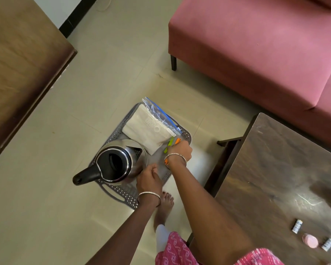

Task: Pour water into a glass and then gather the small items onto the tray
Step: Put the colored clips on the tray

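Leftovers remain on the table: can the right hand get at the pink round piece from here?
Probably yes. The right hand is low at the tray, but nothing covers the pink round piece; two small cylinders only flank it.

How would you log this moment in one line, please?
phase: gathering | right hand at coloured pieces, tray | left hand beside kettle | three small items on table

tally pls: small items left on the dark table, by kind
Black-and-white cylinders: 2
Pink round item: 1
Total: 3, all near the close edge of the dark table.
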